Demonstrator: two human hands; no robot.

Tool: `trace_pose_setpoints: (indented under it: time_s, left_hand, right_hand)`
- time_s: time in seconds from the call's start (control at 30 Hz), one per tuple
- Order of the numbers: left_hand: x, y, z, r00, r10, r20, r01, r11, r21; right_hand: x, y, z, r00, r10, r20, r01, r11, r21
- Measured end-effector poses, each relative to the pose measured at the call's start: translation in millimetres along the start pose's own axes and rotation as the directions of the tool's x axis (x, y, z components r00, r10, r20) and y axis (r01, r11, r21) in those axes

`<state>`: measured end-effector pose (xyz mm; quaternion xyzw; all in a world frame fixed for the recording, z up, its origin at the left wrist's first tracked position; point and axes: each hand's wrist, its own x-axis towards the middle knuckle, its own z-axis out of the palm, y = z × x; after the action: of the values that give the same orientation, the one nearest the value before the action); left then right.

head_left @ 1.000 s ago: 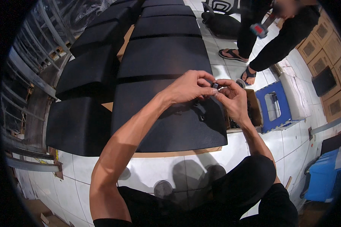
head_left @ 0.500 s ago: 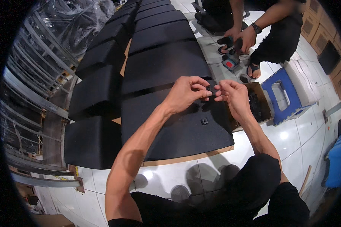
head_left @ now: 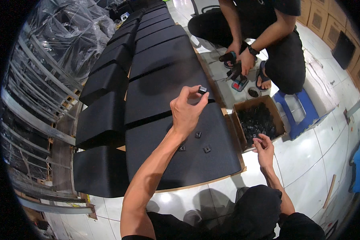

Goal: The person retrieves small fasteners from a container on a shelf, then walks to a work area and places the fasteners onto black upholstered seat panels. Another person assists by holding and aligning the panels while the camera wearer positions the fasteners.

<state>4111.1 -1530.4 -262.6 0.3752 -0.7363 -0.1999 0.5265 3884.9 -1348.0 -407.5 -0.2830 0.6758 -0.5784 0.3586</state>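
- The landmark is the cardboard box (head_left: 276, 118), open at the top and sitting on the white tiled floor (head_left: 304, 160), with a heap of black parts (head_left: 257, 121) inside it.
- Left of the box, the left hand (head_left: 187, 111) is raised over the black panels, its thumb and index fingers pinching a small black part (head_left: 203, 90).
- At the near edge of the box is the right hand (head_left: 265, 151), its fingers curled with the tips close together; whether they grip anything, or touch the box, I cannot tell.
- Left of the box, three loose black pieces (head_left: 207, 149) lie apart from one another on the nearest black panel (head_left: 218, 124).
- Further left of the box, beyond that panel, runs a second row of black panels (head_left: 98, 170).
- Just beyond the far edge of the box stands a round cup (head_left: 253, 93) with dark bits in it.
- Also beyond the box, a crouching co-worker (head_left: 286, 60) holds a power drill (head_left: 237, 72) with both hands.
- Right of the box are a blue frame (head_left: 309, 115) with a cut-out and, past it, a white block (head_left: 322, 90).
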Motion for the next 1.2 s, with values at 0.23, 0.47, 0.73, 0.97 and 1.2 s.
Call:
trace_pose_setpoints:
  time_s: [0.23, 0.47, 0.73, 0.97, 1.2]
  left_hand:
    - [-2, -8, 13, 0.999, 0.047, 0.004, -0.047, 0.998, 0.033]
    - [-3, -20, 16, 0.995, -0.087, 0.039, 0.08, 0.985, 0.155]
    - [-16, -28, 31, 0.9, -0.367, 0.235, 0.191, 0.817, 0.544]
    - [-33, -31, 40, 0.952, -0.151, 0.267, -0.041, 0.8, 0.599]
    - [-33, -36, 38, 0.965, -0.101, 0.243, -0.04, 0.856, 0.515]
  right_hand:
    - [2, 1, 14, 0.998, 0.029, 0.049, -0.031, 0.999, 0.044]
    - [-2, -7, 24, 0.992, 0.031, 0.124, -0.044, 0.994, 0.097]
    - [-18, 0, 31, 0.984, 0.043, 0.173, -0.058, 0.995, 0.084]
    - [-25, 10, 25, 0.98, 0.098, 0.171, -0.117, 0.987, 0.105]
    - [-26, 15, 19, 0.975, 0.142, 0.17, -0.162, 0.98, 0.112]
